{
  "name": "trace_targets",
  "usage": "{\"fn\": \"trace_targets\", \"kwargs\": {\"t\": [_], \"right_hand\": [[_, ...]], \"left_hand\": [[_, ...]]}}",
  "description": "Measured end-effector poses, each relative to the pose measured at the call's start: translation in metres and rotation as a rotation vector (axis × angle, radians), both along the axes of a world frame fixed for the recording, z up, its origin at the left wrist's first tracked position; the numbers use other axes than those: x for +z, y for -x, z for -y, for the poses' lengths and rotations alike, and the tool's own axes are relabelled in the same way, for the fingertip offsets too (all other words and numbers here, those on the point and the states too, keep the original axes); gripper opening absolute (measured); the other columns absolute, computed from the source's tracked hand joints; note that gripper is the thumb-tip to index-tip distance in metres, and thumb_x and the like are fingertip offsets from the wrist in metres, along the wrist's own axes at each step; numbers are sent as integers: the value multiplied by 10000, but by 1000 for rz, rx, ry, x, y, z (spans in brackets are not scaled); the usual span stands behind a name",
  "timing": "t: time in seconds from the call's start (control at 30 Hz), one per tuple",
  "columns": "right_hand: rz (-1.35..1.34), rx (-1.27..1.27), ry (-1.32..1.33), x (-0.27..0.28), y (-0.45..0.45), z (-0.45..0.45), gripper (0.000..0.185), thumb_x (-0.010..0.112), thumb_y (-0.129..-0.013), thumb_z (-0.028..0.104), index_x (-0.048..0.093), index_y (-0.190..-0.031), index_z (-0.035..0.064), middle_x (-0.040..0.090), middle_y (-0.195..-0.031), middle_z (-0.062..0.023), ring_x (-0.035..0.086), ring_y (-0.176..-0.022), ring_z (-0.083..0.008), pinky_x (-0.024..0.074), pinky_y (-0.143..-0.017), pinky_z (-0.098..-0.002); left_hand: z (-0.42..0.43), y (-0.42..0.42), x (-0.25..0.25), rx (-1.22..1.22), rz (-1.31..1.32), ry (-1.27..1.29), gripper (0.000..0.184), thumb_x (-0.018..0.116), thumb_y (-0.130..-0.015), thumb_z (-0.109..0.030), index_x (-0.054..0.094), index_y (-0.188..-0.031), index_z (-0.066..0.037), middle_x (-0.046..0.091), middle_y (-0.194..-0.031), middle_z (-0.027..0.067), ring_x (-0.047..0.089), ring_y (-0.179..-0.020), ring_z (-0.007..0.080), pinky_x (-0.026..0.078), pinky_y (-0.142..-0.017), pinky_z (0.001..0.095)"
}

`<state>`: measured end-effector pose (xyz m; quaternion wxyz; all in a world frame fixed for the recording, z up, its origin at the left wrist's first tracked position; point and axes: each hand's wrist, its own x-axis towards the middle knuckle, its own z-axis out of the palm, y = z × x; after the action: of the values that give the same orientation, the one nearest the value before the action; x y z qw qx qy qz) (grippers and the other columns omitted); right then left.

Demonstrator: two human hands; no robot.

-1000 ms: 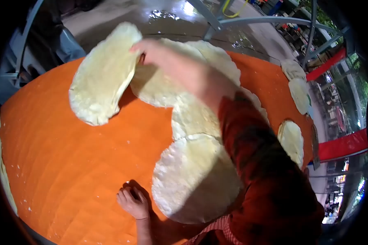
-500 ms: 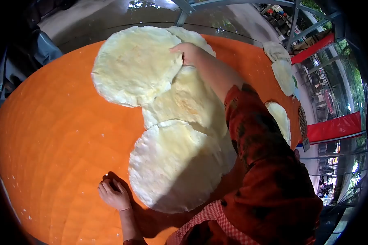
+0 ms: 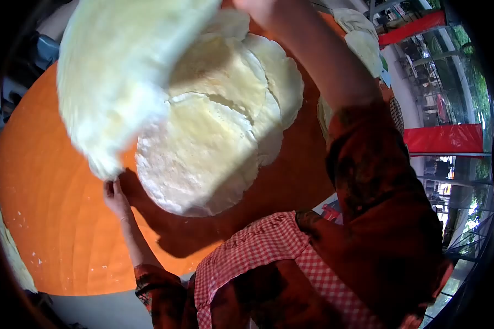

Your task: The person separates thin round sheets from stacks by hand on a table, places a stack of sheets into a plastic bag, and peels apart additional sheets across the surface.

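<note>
A large round flatbread (image 3: 121, 71) is lifted off the table, blurred by motion, and hangs at the upper left. My left hand (image 3: 116, 196) pinches its lower tip. My right hand (image 3: 256, 9), partly cut off by the top of the view, is closed at its upper right edge; the fingertips are hardly visible. Beneath and beside it, several pale flatbreads overlap. The nearest flatbread (image 3: 197, 153) lies flat with a shadow across its right side. Another flatbread (image 3: 282, 77) shows behind it on the right.
An orange round tabletop (image 3: 55, 230) carries the breads, with white flecks scattered on it. More flatbreads (image 3: 362, 49) lie along its far right edge. Beyond that edge hang red panels (image 3: 444, 139) on a metal frame. A checked apron (image 3: 241, 241) is close to the near edge.
The top flatbread has come up off the pile and swung left toward me. My left hand has moved up and now grips its lower edge. The view has shifted.
</note>
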<state>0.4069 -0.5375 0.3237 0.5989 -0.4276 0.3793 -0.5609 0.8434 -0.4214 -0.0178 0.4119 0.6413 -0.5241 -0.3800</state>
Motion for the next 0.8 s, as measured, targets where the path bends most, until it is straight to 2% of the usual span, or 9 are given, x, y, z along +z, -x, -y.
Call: {"fn": "trace_targets", "kwargs": {"t": [0.03,0.07,0.13,0.2,0.23,0.27,0.37,0.6,0.8], "right_hand": [[-58,64,-8,-38,31,-25,260,542,-890,163,599,-1090,7,653,-987,-94,638,-868,-201,540,-734,-367],[-86,24,-142,-62,28,-57,277,607,-829,144,619,-1072,10,660,-985,-94,636,-891,-193,526,-782,-350],[-113,-58,-415,-109,21,-121,349,737,-707,105,657,-1035,17,674,-981,-95,631,-938,-178,498,-878,-315],[-483,-76,-376,-159,11,-153,369,746,-654,92,665,-1004,9,677,-950,-78,623,-893,-162,490,-810,-299],[-906,-74,-522,-209,16,-152,385,735,-652,126,654,-999,-20,652,-1047,-125,615,-960,-201,478,-849,-311],[-1439,-218,-317,-274,17,-158,422,737,-638,179,653,-1001,-19,586,-1207,-155,577,-1077,-257,454,-906,-321],[-1451,-309,-221,-284,22,-174,442,675,-687,180,630,-1123,124,556,-1277,-108,543,-1160,-294,459,-924,-368],[-1467,-20,-460,-250,21,-145,529,763,-645,244,597,-1116,69,649,-1083,-119,616,-1038,-285,502,-844,-394],[-1252,186,-494,-256,38,-114,566,847,-583,275,651,-1025,-18,671,-1022,-182,643,-960,-310,513,-811,-384]], "left_hand": [[-14,-6,6,68,-360,-149,392,608,-903,-276,543,-1191,-18,591,-1148,133,561,-1044,242,466,-872,380],[-38,-17,-15,64,-668,21,610,589,-910,-345,364,-1370,-13,464,-1304,187,477,-1173,298,437,-965,412],[-83,-61,-90,-153,-523,30,680,499,-935,-430,231,-1436,-59,373,-1388,175,405,-1255,290,419,-1007,432],[-118,-44,-61,-118,-908,-169,705,485,-932,-500,268,-1431,-51,407,-1374,165,416,-1249,291,376,-1038,437],[-129,25,32,95,-642,-277,540,431,-969,-457,457,-1281,-18,563,-1146,135,564,-1021,226,491,-816,378],[-141,37,46,172,-543,-333,466,415,-985,-431,573,-1104,-9,619,-938,77,576,-884,172,476,-732,337],[-177,41,44,68,-159,-101,328,484,-981,-315,601,-1019,-10,627,-916,66,564,-833,156,467,-759,291],[-226,90,33,-31,699,342,222,529,-915,-183,564,-1013,14,528,-1116,195,478,-1024,377,407,-858,476],[-219,98,29,4,712,260,227,491,-933,-207,560,-987,3,522,-1110,175,472,-1001,362,388,-861,446]]}}
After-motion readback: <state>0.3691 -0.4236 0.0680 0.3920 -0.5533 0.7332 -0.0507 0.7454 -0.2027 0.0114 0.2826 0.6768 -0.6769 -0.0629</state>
